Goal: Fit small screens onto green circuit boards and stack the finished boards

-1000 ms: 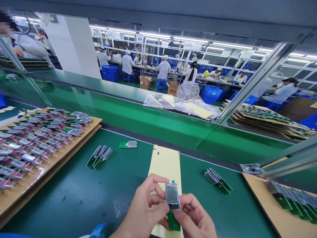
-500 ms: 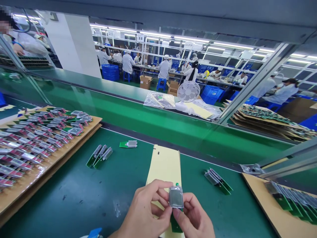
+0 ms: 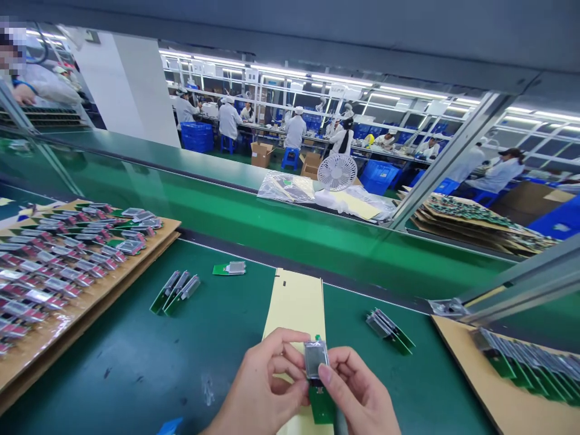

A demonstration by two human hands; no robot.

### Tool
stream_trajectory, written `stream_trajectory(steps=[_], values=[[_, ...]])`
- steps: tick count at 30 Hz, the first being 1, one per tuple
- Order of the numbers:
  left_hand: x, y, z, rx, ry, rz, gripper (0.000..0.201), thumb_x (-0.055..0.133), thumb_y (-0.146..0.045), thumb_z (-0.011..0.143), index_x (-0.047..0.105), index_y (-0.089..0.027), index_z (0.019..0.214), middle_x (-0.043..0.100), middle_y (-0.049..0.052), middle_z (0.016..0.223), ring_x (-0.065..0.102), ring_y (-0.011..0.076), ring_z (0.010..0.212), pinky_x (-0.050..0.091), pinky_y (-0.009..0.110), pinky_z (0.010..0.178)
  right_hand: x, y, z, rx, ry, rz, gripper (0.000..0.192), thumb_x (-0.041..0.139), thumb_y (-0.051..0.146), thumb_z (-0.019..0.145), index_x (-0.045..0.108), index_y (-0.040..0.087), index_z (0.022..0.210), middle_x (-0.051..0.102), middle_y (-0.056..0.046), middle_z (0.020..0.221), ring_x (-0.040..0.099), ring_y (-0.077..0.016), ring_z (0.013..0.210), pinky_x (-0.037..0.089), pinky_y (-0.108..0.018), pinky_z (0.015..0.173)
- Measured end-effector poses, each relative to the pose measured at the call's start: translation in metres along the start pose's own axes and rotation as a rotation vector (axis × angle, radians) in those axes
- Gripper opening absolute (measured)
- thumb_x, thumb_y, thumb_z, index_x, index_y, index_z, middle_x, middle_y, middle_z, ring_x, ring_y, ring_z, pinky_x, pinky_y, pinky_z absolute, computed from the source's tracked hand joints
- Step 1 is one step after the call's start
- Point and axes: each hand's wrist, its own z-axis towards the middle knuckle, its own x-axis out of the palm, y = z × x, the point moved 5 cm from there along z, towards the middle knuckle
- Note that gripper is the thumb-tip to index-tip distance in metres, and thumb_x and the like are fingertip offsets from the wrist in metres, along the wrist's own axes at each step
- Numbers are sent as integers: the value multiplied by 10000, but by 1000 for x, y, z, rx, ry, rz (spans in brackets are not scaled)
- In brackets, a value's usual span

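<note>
Between my two hands is a green circuit board with a small grey display (image 3: 316, 357), held above a pale yellow sheet (image 3: 296, 302). My left hand (image 3: 267, 377) grips the display's left edge between thumb and fingers. On the other side, my right hand (image 3: 357, 386) has its thumb on the display's lower right corner and its fingers behind. The green lower part of the board (image 3: 321, 406) shows below the display. Several like boards (image 3: 176, 291) lean together on the green table to the left, and one board (image 3: 229, 268) lies flat behind them. Another small group of boards (image 3: 388, 329) lies to the right.
A cardboard sheet (image 3: 131, 260) at left bears many rows of display boards. At right, another cardboard sheet (image 3: 480, 374) carries a row of them. A green partition (image 3: 217, 208) runs along the back, with a white fan (image 3: 338, 171) behind it. People in white work farther off.
My right thumb has moved up from below the display onto its lower right corner, and more of the green board shows beneath. The whole view has shifted slightly.
</note>
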Motion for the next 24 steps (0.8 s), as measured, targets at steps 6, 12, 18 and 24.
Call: stream_trajectory(steps=[6,12,18,24], values=[[-17,-5,2,3,-84,152,457,560,-166,717,451,-245,1155,560,65,1011,601,175,793,478,258,605,-56,28,33,-391,-277,-762,460,553,688,602,605,232,637,579,-35,615,473,-196,554,403,-325,528],[-26,-9,5,-25,-102,158,330,543,-221,730,512,-216,1058,568,63,970,606,188,783,495,281,611,-94,42,54,-460,-495,-988,511,484,713,556,620,221,570,580,-126,699,467,-292,666,378,-458,670],[-35,-21,8,83,-233,502,233,412,-170,768,553,-180,953,619,56,879,637,152,693,524,237,552,-101,33,55,-484,-559,-1118,296,461,487,615,593,223,637,566,-113,705,466,-291,668,379,-424,643],[-82,-45,25,262,-455,975,273,412,-91,783,602,-155,969,602,130,1059,542,294,1002,454,456,822,-100,37,53,-535,-545,-1164,392,429,554,639,592,198,668,576,-125,683,502,-304,653,379,-437,632]])
